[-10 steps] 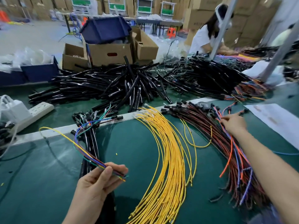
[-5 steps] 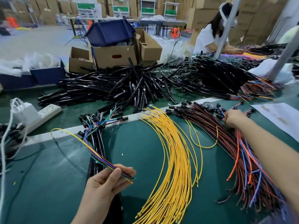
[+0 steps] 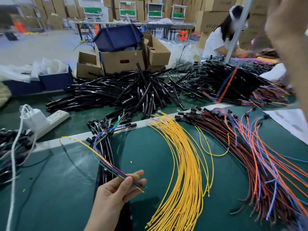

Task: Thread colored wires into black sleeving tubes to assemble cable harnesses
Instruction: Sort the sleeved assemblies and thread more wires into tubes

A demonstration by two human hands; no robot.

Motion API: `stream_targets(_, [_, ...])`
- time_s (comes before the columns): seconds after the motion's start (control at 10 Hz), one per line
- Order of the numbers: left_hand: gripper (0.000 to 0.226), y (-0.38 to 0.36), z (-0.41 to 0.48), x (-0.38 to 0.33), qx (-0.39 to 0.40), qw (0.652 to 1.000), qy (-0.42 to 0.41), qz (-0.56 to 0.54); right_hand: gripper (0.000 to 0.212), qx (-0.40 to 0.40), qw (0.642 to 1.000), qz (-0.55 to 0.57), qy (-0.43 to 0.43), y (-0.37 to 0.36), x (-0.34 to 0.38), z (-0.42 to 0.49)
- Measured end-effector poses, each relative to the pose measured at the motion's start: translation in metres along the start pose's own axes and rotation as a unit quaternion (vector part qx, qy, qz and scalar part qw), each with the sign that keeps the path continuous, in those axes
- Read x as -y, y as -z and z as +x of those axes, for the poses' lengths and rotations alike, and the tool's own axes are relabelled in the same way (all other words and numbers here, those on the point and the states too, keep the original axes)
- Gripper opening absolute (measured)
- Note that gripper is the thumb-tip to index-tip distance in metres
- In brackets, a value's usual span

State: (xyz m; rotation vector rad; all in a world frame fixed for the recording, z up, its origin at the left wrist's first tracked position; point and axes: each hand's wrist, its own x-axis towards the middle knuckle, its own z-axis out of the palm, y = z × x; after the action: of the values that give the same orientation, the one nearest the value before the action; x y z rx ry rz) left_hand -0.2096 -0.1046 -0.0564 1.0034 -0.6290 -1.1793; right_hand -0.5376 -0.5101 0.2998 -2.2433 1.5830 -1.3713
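My left hand (image 3: 115, 195) at the bottom centre pinches the ends of a thin bundle of colored wires (image 3: 106, 161), yellow, blue, green and brown, which arcs back over several sleeved harnesses (image 3: 106, 145) on the green mat. My right hand (image 3: 286, 30) is raised at the top right, blurred and close to the camera. An orange wire (image 3: 229, 82) with a blue one beside it stretches up from the table toward it. A fan of yellow wires (image 3: 186, 164) lies in the middle. A pile of red, black, orange and blue wires (image 3: 241, 155) lies to the right. Black sleeving tubes (image 3: 125, 90) are heaped behind.
A white power strip (image 3: 55, 117) with a plugged-in charger (image 3: 35, 119) sits at the left. Cardboard boxes (image 3: 123, 60) and a blue bin (image 3: 116, 37) stand behind the tubes. A person in white (image 3: 215, 42) works across the table by a metal post (image 3: 236, 30). A paper sheet (image 3: 286, 120) lies right.
My right hand has left the mixed wire pile and risen high to the right, drawing an orange and a blue wire up with it. My left hand keeps its hold on the bundle.
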Motion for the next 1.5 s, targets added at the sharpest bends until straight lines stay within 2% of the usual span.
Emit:
stream_targets(0.1, [0.022,0.003,0.001,0.003,0.012,0.999,-0.023,0.032,0.021,0.047,0.992,0.119,0.016,0.019,0.012,-0.065])
stream_targets(0.2, [0.021,0.004,0.002,0.006,0.011,0.995,-0.067,0.074,0.021,0.108,0.951,0.284,-0.047,0.003,0.049,-0.133])
stream_targets(0.3, [0.019,0.004,0.002,0.007,-0.014,0.988,-0.113,0.100,0.023,0.174,0.905,0.389,-0.003,-0.055,0.106,-0.190])
stream_targets(0.4, [0.018,0.001,0.000,0.005,-0.039,0.976,-0.165,0.138,0.024,0.248,0.864,0.436,-0.032,-0.084,0.138,-0.219])
stream_targets(0.5, [0.019,-0.002,-0.001,0.005,-0.026,0.963,-0.201,0.179,0.018,0.266,0.853,0.445,-0.070,-0.099,0.152,-0.228])
stream_targets(0.7, [0.006,0.003,0.000,0.007,-0.018,0.950,-0.181,0.254,0.025,0.308,0.803,0.489,-0.147,-0.123,0.161,-0.237])
stream_targets(0.9, [0.009,-0.002,-0.006,0.004,-0.007,0.931,-0.177,0.320,0.033,0.372,0.698,0.592,-0.150,-0.113,0.178,-0.239])
stream_targets(1.0, [0.023,-0.003,-0.006,0.002,-0.001,0.913,-0.189,0.362,0.039,0.422,0.643,0.626,-0.126,-0.106,0.187,-0.239])
stream_targets(1.1, [0.020,-0.006,-0.006,0.000,0.037,0.927,-0.167,0.334,0.041,0.427,0.596,0.670,-0.116,-0.104,0.195,-0.239])
stream_targets(1.2, [0.016,-0.008,-0.009,-0.007,0.065,0.959,-0.125,0.246,0.028,0.352,0.641,0.670,-0.127,-0.115,0.199,-0.230])
stream_targets(1.3, [0.020,-0.007,-0.009,-0.012,0.074,0.975,-0.095,0.185,0.031,0.314,0.747,0.555,-0.186,-0.146,0.190,-0.235])
stream_targets(1.4, [0.021,-0.003,-0.008,-0.014,0.047,0.985,-0.085,0.145,0.030,0.391,0.781,0.415,-0.255,-0.187,0.167,-0.286])
stream_targets(1.5, [0.018,-0.003,-0.006,-0.015,0.042,0.986,-0.080,0.142,0.040,0.525,0.717,0.380,-0.257,-0.207,0.147,-0.363])
